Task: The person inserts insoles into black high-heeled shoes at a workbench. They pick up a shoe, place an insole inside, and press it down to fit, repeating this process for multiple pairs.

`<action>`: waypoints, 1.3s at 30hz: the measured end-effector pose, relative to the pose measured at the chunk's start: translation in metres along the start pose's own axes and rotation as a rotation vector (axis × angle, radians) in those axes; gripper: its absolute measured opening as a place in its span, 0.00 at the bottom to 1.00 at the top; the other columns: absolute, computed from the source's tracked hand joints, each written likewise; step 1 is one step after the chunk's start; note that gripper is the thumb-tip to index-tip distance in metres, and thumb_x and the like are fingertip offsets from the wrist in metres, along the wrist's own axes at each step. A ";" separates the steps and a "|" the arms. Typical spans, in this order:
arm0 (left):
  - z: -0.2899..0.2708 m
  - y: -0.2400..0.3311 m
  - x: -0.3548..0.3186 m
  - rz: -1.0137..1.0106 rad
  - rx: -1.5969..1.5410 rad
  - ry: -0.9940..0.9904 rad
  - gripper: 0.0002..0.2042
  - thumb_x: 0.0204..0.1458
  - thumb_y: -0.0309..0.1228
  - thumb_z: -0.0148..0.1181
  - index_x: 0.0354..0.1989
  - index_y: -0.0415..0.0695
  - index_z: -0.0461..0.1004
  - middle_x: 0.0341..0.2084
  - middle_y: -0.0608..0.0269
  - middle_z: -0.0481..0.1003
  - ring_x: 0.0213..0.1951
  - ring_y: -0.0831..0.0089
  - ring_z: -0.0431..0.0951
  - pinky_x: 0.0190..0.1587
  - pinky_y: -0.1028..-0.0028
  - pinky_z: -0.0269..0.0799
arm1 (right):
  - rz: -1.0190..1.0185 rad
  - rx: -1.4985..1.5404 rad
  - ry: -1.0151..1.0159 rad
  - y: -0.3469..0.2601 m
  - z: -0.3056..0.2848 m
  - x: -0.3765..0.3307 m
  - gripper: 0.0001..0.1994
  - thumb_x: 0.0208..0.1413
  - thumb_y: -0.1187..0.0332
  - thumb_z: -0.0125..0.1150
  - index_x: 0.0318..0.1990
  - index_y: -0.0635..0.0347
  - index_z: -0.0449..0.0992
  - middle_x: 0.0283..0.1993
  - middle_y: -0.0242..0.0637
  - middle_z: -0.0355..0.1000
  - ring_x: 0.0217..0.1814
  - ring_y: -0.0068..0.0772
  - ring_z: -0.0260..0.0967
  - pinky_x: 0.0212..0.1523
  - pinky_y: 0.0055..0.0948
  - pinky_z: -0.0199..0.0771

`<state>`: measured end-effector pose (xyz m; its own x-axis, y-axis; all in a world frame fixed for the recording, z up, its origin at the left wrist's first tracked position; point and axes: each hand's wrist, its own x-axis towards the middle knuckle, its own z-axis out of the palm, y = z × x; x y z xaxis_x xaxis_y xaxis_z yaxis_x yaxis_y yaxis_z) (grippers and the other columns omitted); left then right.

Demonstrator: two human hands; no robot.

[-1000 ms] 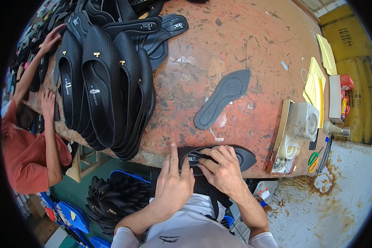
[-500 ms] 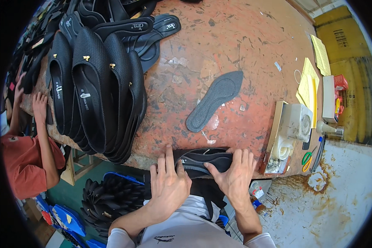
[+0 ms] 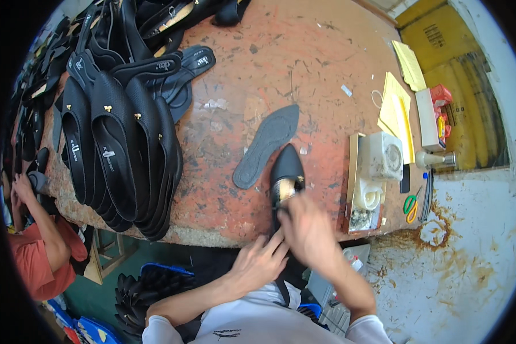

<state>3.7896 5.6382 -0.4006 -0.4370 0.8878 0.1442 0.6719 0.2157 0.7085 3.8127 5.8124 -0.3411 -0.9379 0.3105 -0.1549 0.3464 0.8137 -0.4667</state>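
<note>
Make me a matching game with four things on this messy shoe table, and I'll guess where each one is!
Things:
1. pointed black shoe
2. grey insole
3. scissors with green and orange handles
4. row of black shoes

Places:
A. lying flat in the middle of the table, just left of the shoe's toe
B. at the right end of the table, near its front edge
C. at the table's front edge, under the right hand and left hand
D. lined up along the left side of the table

Pairs: 1-C, 2-A, 3-B, 4-D
</note>
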 end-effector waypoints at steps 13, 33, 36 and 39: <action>0.049 -0.006 0.014 -0.120 0.099 0.026 0.32 0.57 0.43 0.66 0.69 0.42 0.74 0.63 0.42 0.75 0.54 0.40 0.81 0.48 0.48 0.83 | -0.045 -0.122 -0.106 0.002 0.034 -0.049 0.57 0.63 0.30 0.59 0.79 0.80 0.55 0.84 0.74 0.46 0.88 0.74 0.40 0.82 0.74 0.34; 0.042 -0.001 0.025 -0.173 0.122 -0.199 0.29 0.56 0.50 0.72 0.54 0.34 0.81 0.43 0.38 0.83 0.45 0.36 0.83 0.43 0.46 0.82 | 0.149 -0.299 -0.175 -0.007 0.040 0.060 0.50 0.64 0.28 0.54 0.57 0.84 0.76 0.63 0.71 0.74 0.74 0.65 0.67 0.85 0.67 0.35; 0.023 0.006 0.028 -0.172 0.179 -0.283 0.26 0.54 0.48 0.72 0.49 0.35 0.83 0.44 0.43 0.81 0.49 0.40 0.80 0.49 0.49 0.81 | -0.018 -0.230 -0.040 0.010 0.042 0.039 0.48 0.65 0.30 0.54 0.55 0.83 0.78 0.58 0.68 0.78 0.71 0.67 0.71 0.84 0.67 0.38; 0.014 0.021 -0.004 0.064 -0.009 0.191 0.16 0.52 0.42 0.74 0.41 0.42 0.83 0.44 0.52 0.79 0.43 0.49 0.78 0.47 0.56 0.80 | -0.204 0.072 -0.151 0.026 -0.005 0.000 0.41 0.67 0.36 0.57 0.59 0.78 0.78 0.62 0.67 0.77 0.71 0.67 0.71 0.82 0.65 0.48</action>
<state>3.8136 5.6453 -0.3956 -0.4997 0.8060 0.3172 0.6973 0.1571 0.6994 3.8213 5.8363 -0.3486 -0.9823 0.0623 -0.1768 0.1526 0.8135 -0.5612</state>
